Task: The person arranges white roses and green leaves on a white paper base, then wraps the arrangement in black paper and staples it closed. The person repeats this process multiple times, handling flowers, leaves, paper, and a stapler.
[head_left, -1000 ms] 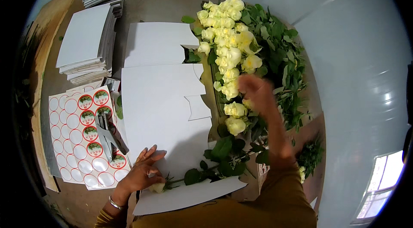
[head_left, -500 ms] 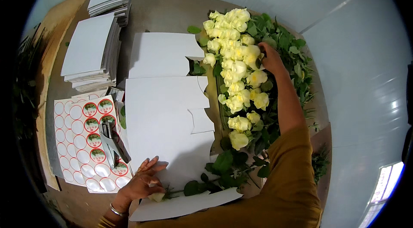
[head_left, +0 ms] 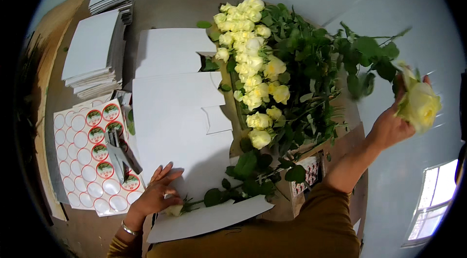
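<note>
Change: my right hand (head_left: 389,129) has swung from the rose pile (head_left: 255,63) out right, lifting one rose (head_left: 419,104).
Right fingers: clenched on that rose's stem, held high, well apart from the pile.
Left hand (head_left: 155,194): fingers spread flat, pinning a rose (head_left: 175,209) to the white card sheet (head_left: 180,121).
Room: open beyond the worktop (head_left: 165,7) at right.
Rose look: pale yellow, leafy stem.

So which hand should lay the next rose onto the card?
Right hand: it already holds a rose lifted clear of the pile. Left hand is pinning a rose on the card.
</note>
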{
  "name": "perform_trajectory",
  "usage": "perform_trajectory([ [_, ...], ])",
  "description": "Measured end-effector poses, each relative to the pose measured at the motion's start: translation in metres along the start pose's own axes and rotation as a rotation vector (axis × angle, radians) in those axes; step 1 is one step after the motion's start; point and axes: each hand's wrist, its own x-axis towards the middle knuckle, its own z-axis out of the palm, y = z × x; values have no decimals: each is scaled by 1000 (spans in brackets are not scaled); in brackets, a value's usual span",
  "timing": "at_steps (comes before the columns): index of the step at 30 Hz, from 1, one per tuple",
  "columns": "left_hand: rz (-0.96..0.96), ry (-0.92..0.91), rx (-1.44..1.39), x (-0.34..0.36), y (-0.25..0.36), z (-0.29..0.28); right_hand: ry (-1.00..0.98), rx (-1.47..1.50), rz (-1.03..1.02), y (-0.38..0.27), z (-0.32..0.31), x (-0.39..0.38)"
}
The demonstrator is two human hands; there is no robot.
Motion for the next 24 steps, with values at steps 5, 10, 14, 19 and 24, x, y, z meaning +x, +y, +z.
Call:
perform_trajectory([
  [5, 63, 78, -38, -7, -6, 6, -1233, -398, -133, -17, 66, -77],
  [10, 124, 87, 105, -8, -12, 9, -1683, -212, 209, -2, 92, -162],
  [14, 81, 222, 10, -12, -3, 11, -1737, 331, 438, -60, 99, -205],
  [19, 50, 279, -91, -18, -7, 16, -1853, 431, 529, -73, 121, -296],
  [24, 104, 280, -65, -18, -15, 22, -1853, 480, 604, -42, 127, -284],
])
